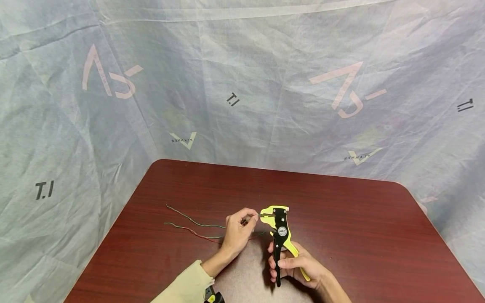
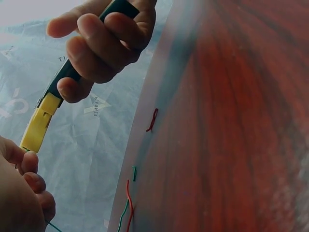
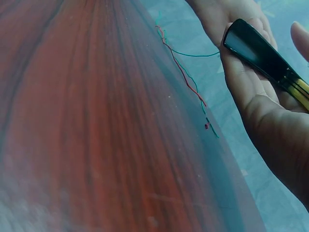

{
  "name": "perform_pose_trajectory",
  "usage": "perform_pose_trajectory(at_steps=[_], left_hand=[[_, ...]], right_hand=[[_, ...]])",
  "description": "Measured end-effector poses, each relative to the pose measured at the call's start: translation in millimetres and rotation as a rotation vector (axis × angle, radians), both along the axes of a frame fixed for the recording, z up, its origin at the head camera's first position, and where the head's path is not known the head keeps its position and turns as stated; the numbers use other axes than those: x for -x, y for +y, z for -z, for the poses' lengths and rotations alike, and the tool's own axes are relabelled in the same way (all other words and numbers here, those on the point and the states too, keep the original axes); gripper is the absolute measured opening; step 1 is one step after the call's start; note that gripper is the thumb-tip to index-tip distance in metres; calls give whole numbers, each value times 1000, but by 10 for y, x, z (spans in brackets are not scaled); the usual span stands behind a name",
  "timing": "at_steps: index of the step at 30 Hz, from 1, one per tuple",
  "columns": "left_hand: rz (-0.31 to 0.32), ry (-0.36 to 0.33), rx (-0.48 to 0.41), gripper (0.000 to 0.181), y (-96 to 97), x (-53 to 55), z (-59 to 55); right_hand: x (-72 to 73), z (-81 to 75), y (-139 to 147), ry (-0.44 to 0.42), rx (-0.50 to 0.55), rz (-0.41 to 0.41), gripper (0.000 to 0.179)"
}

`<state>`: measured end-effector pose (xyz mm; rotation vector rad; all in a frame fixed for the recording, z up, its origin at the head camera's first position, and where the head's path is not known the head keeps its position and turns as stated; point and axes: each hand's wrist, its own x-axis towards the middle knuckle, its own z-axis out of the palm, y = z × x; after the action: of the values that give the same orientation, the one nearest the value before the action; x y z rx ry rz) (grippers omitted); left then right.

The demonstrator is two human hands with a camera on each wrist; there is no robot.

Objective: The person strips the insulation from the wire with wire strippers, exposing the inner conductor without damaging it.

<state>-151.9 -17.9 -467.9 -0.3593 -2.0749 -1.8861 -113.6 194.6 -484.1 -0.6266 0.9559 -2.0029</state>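
My right hand (image 1: 299, 265) grips a black-and-yellow wire stripper (image 1: 281, 223) by its handles, which stand spread apart, the head pointing up. Left of the tool, my left hand (image 1: 238, 233) pinches a thin green wire (image 3: 195, 55) close to its end. That end sits at the mouth of the stripper's yellow head; how deep it goes is too small to tell. In the left wrist view the yellow head (image 2: 37, 128) touches or nearly touches the left fingertips. Trailing away from the left hand, the wire's tail is partly hidden behind the fingers.
On the dark red table (image 1: 341, 219) lie a red wire (image 1: 191, 231) and another green wire, left of and beneath the left hand. A short dark red piece (image 2: 152, 120) and a short green piece (image 2: 134, 173) lie apart. Pale printed cloth (image 1: 265, 84) hangs behind the table.
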Motion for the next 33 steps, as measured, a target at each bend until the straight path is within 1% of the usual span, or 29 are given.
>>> perform_pose_trajectory(at_steps=[6, 17, 26, 33], left_hand=[[19, 9, 14, 7, 0, -10, -19], [14, -16, 18, 8, 9, -22, -20], [23, -5, 31, 8, 13, -29, -19], [8, -1, 56, 8, -4, -17, -34]], right_hand=[[-8, 6, 3, -1, -14, 7, 36], [-11, 2, 5, 30, -43, 29, 32], [-19, 15, 14, 54, -76, 58, 31], [-23, 26, 10, 76, -88, 75, 28]])
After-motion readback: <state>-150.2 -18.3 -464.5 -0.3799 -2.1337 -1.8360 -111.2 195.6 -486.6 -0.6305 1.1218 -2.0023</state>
